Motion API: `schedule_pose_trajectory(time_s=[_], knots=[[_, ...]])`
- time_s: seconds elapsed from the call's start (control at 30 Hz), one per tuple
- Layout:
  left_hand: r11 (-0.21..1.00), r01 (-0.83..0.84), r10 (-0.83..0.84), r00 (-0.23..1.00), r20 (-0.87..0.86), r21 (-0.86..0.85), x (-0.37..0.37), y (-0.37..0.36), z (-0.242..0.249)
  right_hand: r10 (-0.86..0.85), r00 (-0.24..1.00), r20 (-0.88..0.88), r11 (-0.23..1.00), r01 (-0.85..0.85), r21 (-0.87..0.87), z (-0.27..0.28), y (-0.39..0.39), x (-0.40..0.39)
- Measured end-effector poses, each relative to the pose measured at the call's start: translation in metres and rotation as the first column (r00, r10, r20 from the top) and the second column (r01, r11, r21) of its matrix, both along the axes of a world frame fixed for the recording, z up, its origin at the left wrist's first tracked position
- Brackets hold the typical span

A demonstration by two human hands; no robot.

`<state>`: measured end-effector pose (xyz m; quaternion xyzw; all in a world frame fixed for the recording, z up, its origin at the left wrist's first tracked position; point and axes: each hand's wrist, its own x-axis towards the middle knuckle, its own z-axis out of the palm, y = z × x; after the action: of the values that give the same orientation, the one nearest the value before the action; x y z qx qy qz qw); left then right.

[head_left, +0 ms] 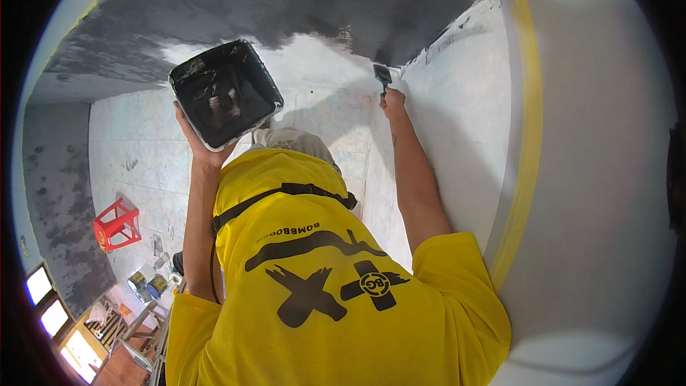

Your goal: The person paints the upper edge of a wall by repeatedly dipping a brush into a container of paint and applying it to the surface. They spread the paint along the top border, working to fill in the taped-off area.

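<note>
My left hand (206, 146) grips a square black container (227, 93) from below and behind. Dark wet paint coats its inside, and pale smears mark its rim. Farther right, my right hand (392, 102) is closed round the handle of a paintbrush (383, 73). The dark bristles touch or nearly touch the lower edge of a dark painted surface (307, 0), close to a corner. Patchy white shows along that ragged edge.
Yellow tape (527, 64) runs along the pale surface at right. A red plastic stool (117, 225) stands at left. Paint cans (156, 286), wooden pieces (128, 357) and bright windows (53, 317) are at lower left. A strap crosses my yellow shirt (321, 279).
</note>
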<state>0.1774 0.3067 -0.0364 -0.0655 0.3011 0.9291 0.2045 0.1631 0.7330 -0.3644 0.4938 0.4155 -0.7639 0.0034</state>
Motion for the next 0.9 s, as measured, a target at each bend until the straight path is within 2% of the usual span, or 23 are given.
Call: schedule_pose_trajectory(time_s=[0.1, 0.13, 0.2, 0.37, 0.47, 0.53, 0.73, 0.9], knots=[[0.999, -0.027, 0.026, 1.000, -0.017, -0.023, 0.000, -0.003, 0.000, -0.019, 0.998, -0.052, 0.990, 0.026, 0.136, 0.044, -0.003, -0.013], [1.000, -0.027, 0.027, 0.999, -0.045, -0.011, 0.002, -0.001, 0.001, -0.020, 0.992, -0.126, 0.977, 0.046, 0.206, 0.059, -0.007, -0.012], [1.000, -0.021, 0.023, 0.994, -0.109, 0.020, 0.004, 0.005, 0.007, -0.041, 0.982, -0.185, 0.976, 0.080, 0.204, 0.092, -0.013, -0.008], [0.994, 0.002, 0.006, 0.997, -0.075, 0.106, 0.001, 0.010, 0.011, -0.104, 0.895, -0.434, 0.960, 0.204, 0.191, 0.198, -0.035, 0.029], [0.996, 0.030, -0.019, 0.990, -0.137, 0.081, -0.003, 0.013, 0.006, -0.067, 0.844, -0.532, 0.967, 0.186, 0.173, 0.266, -0.035, 0.055], [0.994, 0.043, -0.035, 0.996, -0.085, 0.101, -0.007, 0.012, 0.008, -0.065, 0.814, -0.578, 0.965, 0.199, 0.172, 0.292, -0.035, 0.061], [0.992, 0.028, -0.008, 0.989, -0.151, 0.126, -0.016, 0.000, -0.002, -0.066, 0.804, -0.591, 0.975, 0.178, 0.133, 0.304, -0.038, 0.061], [0.992, -0.017, 0.031, 0.993, -0.111, 0.126, -0.023, -0.004, -0.004, -0.118, 0.840, -0.529, 0.980, 0.186, 0.076, 0.300, -0.059, 0.063]])
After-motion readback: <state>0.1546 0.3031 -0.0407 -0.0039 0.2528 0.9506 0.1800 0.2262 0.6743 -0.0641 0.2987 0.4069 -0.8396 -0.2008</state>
